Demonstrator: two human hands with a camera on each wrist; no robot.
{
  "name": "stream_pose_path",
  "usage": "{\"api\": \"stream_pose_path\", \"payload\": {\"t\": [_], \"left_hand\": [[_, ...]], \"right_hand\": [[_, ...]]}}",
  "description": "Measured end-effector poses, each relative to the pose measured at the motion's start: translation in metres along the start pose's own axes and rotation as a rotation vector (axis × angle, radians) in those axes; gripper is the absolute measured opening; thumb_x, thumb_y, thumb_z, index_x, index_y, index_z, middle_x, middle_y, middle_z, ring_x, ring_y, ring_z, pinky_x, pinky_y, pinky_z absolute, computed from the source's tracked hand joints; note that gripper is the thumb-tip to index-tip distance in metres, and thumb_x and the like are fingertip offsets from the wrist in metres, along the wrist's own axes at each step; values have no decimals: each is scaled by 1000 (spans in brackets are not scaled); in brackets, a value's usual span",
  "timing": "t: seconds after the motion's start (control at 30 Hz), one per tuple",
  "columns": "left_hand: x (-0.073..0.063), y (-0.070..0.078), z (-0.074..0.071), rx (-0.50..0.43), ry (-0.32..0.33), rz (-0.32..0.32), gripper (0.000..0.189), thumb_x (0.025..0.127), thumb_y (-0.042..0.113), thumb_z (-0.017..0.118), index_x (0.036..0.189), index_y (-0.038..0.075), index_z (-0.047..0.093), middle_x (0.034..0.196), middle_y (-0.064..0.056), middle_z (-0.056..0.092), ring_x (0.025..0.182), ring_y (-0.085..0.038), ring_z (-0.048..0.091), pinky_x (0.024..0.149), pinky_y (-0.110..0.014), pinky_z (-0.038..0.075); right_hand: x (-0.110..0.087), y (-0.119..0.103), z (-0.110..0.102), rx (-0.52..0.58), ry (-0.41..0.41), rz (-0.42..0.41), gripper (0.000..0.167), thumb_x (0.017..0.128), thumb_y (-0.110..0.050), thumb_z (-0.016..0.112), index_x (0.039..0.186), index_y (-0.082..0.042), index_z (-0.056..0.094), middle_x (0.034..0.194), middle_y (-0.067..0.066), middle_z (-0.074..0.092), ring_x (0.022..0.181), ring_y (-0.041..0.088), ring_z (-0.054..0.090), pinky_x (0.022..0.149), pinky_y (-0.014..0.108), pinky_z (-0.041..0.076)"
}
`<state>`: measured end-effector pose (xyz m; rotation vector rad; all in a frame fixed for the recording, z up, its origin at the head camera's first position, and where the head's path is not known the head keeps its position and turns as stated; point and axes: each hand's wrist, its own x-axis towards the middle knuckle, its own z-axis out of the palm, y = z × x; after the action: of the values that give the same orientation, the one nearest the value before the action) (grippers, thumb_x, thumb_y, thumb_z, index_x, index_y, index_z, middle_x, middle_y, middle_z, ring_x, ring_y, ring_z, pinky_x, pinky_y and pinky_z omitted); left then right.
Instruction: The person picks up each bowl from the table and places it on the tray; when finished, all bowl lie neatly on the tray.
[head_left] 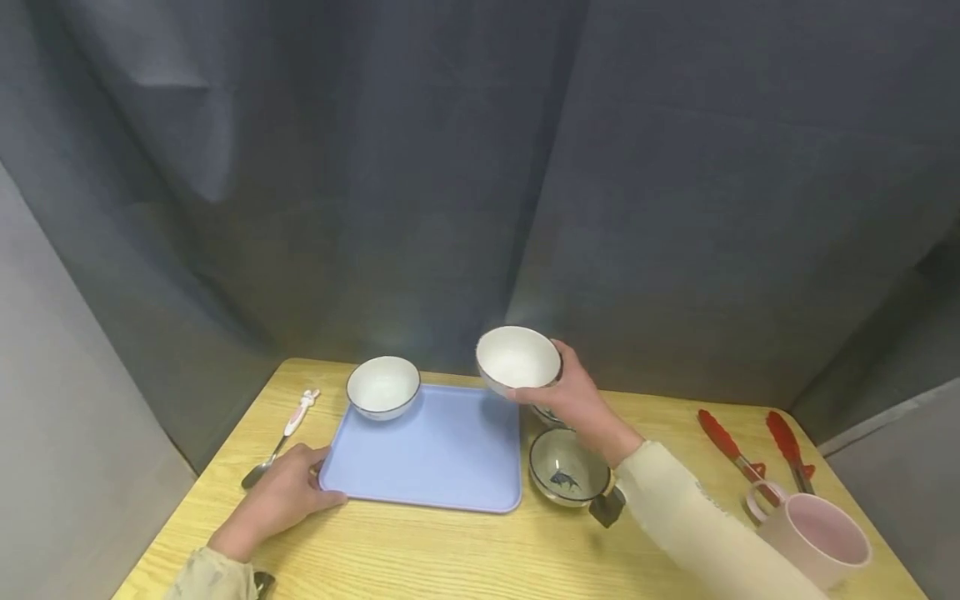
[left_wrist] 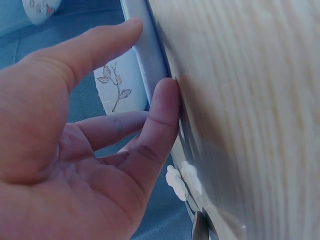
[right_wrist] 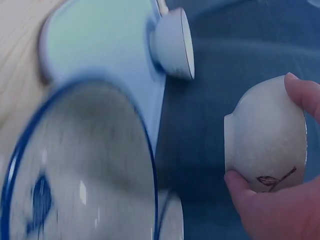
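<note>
My right hand (head_left: 577,400) grips a white bowl (head_left: 517,357) in the air over the back right corner of the blue tray (head_left: 442,450). In the right wrist view, a brown leaf sprig shows on this bowl's side, with the thumb and fingers spanning rim to foot. My left hand (head_left: 288,496) holds the tray's front left corner, thumb at the front edge and fingers along the left edge. Another white bowl (head_left: 383,386) stands at the tray's back left. Right of the tray sits a dark-rimmed bowl (head_left: 567,468) with a blue fish inside; a further bowl (head_left: 549,415) is mostly hidden behind my right hand.
A spoon (head_left: 294,421) with a rabbit-topped handle lies left of the tray. On the right are red-handled tongs (head_left: 723,437), more red tongs (head_left: 786,442) and a pink mug (head_left: 813,533) near my right sleeve. Dark curtain (head_left: 450,183) hangs behind the wooden table (head_left: 420,550).
</note>
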<state>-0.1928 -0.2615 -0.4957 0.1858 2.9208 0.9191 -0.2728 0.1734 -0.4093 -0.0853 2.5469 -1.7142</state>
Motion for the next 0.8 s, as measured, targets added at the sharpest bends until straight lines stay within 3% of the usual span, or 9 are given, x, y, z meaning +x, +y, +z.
{"api": "stream_pose_path", "payload": {"t": [0.17, 0.37, 0.6, 0.8], "left_hand": [[1, -1, 2, 9, 9, -3, 85, 81, 29, 101, 151, -5, 66, 106, -11, 69, 86, -15, 60, 70, -26, 51], [1, 1, 1, 14, 15, 1, 85, 81, 31, 102, 150, -5, 67, 106, -11, 69, 87, -15, 61, 72, -28, 52], [0, -1, 2, 29, 15, 4, 85, 80, 31, 102, 149, -5, 67, 105, -10, 69, 87, -15, 61, 72, -28, 52], [1, -1, 2, 45, 16, 15, 86, 81, 32, 101, 149, -7, 66, 102, -9, 67, 86, -15, 59, 72, -28, 50]], "right_hand": [[10, -2, 42, 2, 17, -10, 124, 80, -32, 101, 174, -6, 24, 170, 22, 47, 151, 39, 56, 127, 56, 45], [19, 7, 79, 59, 66, -18, 124, 76, -24, 103, 172, 0, 27, 166, 26, 48, 149, 43, 57, 128, 59, 44], [19, 16, 103, 41, 100, 51, 126, 72, -22, 105, 171, 1, 29, 164, 27, 51, 147, 45, 58, 125, 61, 47], [20, 19, 115, 35, 131, 58, 123, 71, -18, 105, 168, 4, 32, 160, 29, 53, 142, 44, 60, 123, 60, 49]]}}
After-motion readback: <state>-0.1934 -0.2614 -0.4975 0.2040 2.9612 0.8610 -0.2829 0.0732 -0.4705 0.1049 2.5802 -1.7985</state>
